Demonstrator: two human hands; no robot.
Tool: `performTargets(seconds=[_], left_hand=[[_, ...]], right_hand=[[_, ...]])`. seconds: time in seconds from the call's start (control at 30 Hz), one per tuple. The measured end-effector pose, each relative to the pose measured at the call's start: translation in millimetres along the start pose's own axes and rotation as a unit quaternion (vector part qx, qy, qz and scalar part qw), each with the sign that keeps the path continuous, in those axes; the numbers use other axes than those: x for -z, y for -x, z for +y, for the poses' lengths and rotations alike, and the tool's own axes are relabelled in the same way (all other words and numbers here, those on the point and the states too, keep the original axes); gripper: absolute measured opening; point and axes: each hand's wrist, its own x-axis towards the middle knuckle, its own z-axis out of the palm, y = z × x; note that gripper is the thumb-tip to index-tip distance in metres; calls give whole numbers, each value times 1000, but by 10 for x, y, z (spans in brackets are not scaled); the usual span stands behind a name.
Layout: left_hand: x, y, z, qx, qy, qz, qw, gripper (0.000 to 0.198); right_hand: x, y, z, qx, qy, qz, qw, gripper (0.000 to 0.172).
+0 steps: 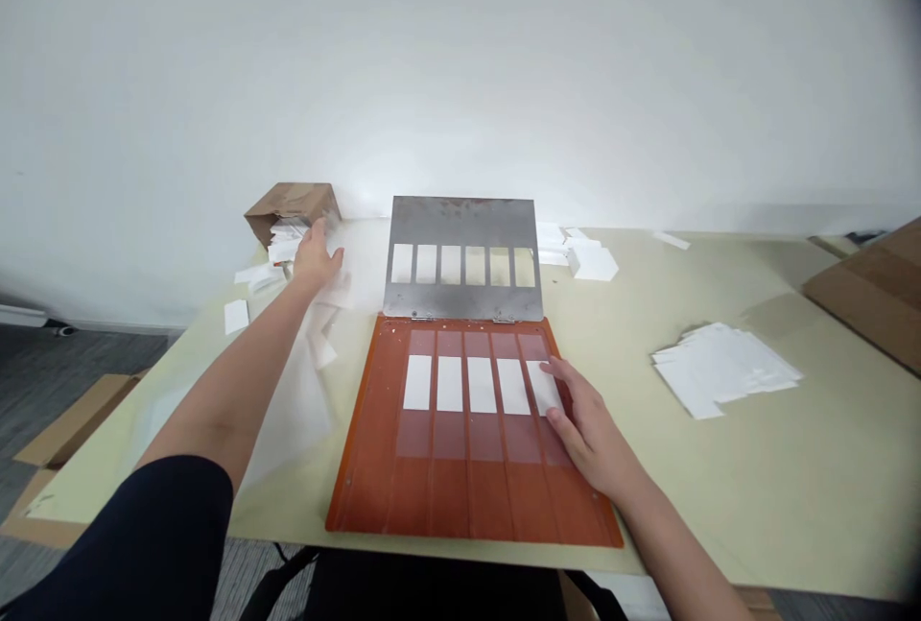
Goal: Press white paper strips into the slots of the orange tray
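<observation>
My left hand (317, 259) reaches to a small cardboard box (306, 194) lying on its side, with white cards (288, 235) spilling out of its mouth. Its thumb stands apart from the fingers, and nothing shows in its grasp. At the orange-brown board (432, 496), my right hand (579, 415) has finger and thumb at the upper and lower ends of the rightmost white card (543, 389). Several more white cards (450, 384) lie beside it in a row, on clear strips. The grey metal flap (464, 304), hinged to the board, stands raised with several rectangular windows.
Loose white cards (723, 370) are heaped on the table (806, 487) at right. A stack of white cards (591, 261) lies behind the flap's right side. Translucent sheets (295, 410) spread left of the board. A larger cardboard box (878, 285) stands at the right edge.
</observation>
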Motion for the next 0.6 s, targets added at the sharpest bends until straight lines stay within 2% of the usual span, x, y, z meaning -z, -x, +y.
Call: performTargets(seconds=[0.17, 0.33, 0.4, 0.53, 0.6], left_hand=[[61, 61, 117, -13, -21, -13, 1000, 67], [38, 113, 255, -62, -21, -71, 995, 69], [12, 88, 279, -50, -9, -72, 996, 67], [-44, -41, 287, 16, 43, -40, 998, 37], [-70, -117, 291, 57, 83, -11, 995, 37]], right_hand=[[2, -3, 0, -5, -1, -4, 1000, 54], [8, -9, -15, -13, -4, -3, 1000, 56], [9, -11, -28, -16, -6, -3, 1000, 55], [14, -14, -50, -10, -11, -1, 1000, 54], [17, -17, -56, -10, -14, -1, 1000, 54]])
